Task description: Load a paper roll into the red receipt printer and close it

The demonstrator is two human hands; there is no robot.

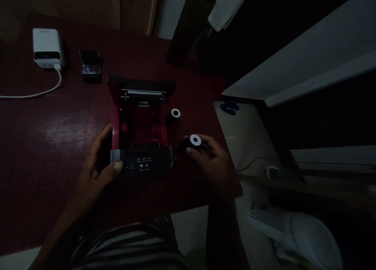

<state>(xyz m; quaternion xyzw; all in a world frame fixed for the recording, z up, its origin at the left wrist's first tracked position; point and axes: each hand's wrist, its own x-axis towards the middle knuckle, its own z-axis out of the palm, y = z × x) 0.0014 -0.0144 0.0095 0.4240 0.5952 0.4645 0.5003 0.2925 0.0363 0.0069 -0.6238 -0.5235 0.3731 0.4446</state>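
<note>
A printer (143, 160) with a dark front panel of small buttons and a red inside stands on the table, its lid (143, 90) raised at the back. My left hand (101, 156) grips the printer's front left corner, thumb on top of the panel and fingers along the side. In my right hand (210, 154), just right of the printer, is a small dark roll (195, 140) with a white ring-shaped end and a hollow core. A second similar roll (175, 113) stands on the table beside the printer's right wall. Dim light hides finer detail.
On the dark red table (73, 113), a white charger-like box (48, 47) with a white cable sits at the back left, near a small black open case (90, 66). A tall dark bottle (190, 27) stands at the back. Slippers (229, 107) lie on the floor.
</note>
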